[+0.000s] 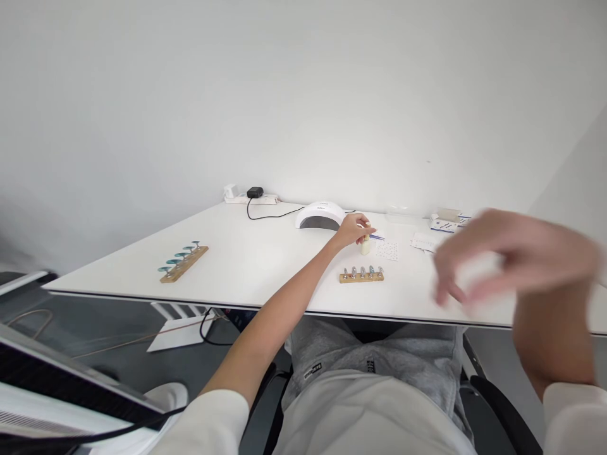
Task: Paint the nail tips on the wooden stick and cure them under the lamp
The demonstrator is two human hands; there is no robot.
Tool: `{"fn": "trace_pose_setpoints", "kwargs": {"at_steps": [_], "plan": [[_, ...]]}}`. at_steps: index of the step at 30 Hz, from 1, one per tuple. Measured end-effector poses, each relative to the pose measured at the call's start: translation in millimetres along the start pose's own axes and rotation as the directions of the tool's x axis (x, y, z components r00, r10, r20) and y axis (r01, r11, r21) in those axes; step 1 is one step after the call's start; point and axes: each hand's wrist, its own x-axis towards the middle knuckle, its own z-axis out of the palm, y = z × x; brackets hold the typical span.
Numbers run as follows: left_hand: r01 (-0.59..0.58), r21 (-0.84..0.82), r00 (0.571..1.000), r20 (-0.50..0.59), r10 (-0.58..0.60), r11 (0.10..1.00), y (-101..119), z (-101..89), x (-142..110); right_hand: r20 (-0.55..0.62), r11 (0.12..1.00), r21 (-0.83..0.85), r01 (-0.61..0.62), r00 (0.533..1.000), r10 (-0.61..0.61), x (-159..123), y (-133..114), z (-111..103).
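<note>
My left hand (355, 229) reaches forward over the table, its fingers closed around the top of a small pale-yellow nail polish bottle (365, 246). Close by its fingertips lies a thin purple tool (377, 237), too small to make out fully. A dotted sticker sheet (387, 251) lies just right of the bottle. Nearer to me is a wooden nail-tip stand (361, 277) with several silvery tips upright on it. My right hand (512, 259) is raised above the table's right side, fingers curled and smeared by motion; whether it grips anything is not clear.
A white nail lamp (321, 215) stands behind my left hand. Another wooden stand (184, 264) bears several teal tips at the left. Small boxes (446, 221) and papers (425, 241) lie at the back right. A power strip (251, 199) with a black adapter (255, 192) lies along the wall.
</note>
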Motion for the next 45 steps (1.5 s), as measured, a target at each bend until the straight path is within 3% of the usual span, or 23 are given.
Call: {"fn": "trace_pose_setpoints", "kwargs": {"at_steps": [3,4,6,9,13,19,22,24,26,28,32,34,45], "plan": [[-0.008,-0.010,0.999,0.045,0.009,1.000,0.2,-1.1,-0.5,-0.067,0.981,-0.016,-0.194,0.979,0.193,54.8,64.6,17.8],[-0.009,-0.006,0.998,0.054,0.009,1.000,0.1,-1.6,-0.2,-0.165,0.959,-0.044,-0.280,0.949,0.270,70.7,95.0,27.8],[-0.008,0.003,0.998,0.063,0.008,1.000,0.3,-2.3,0.5,-0.170,0.898,-0.038,-0.439,0.888,0.427,92.9,156.8,51.0],[0.001,0.012,0.997,0.071,-0.001,1.000,1.3,-2.5,1.0,-0.151,0.856,0.013,-0.517,0.845,0.512,101.8,227.5,84.1],[0.000,0.012,0.997,0.081,-0.001,1.000,2.4,-1.9,0.8,-0.220,0.797,-0.015,-0.604,0.779,0.587,89.9,268.5,106.8],[0.004,0.017,0.996,0.085,-0.005,1.000,-1.0,-3.0,1.4,-0.375,0.821,0.027,-0.571,0.755,0.538,83.8,276.3,106.6],[0.001,0.022,0.995,0.098,-0.003,1.000,-2.4,-5.1,1.4,-0.377,0.904,0.181,-0.388,0.821,0.428,95.8,262.0,110.7],[-0.001,0.026,0.993,0.116,-0.002,1.000,-2.2,-6.7,0.9,-0.310,0.922,0.286,-0.262,0.885,0.347,106.1,250.2,116.9],[0.007,0.032,0.990,0.138,-0.011,0.999,-1.1,-7.5,0.1,-0.268,0.921,0.340,-0.193,0.918,0.291,114.8,241.1,124.7],[0.018,0.036,0.989,0.144,-0.023,0.999,0.4,-7.0,-0.9,-0.293,0.910,0.371,-0.186,0.906,0.305,119.6,236.1,132.6],[-0.006,0.001,0.996,0.090,0.006,1.000,3.6,-3.3,-2.6,-0.386,0.877,0.387,-0.284,0.814,0.434,120.0,232.9,141.7],[-0.037,-0.030,0.998,0.041,0.038,0.999,5.3,-1.8,-2.9,-0.398,0.867,0.381,-0.320,0.790,0.466,119.0,230.9,142.3],[-0.093,-0.104,0.995,-0.043,0.089,0.990,2.4,-3.6,0.8,-0.415,0.874,0.373,-0.313,0.786,0.458,117.5,219.8,141.4]]}}
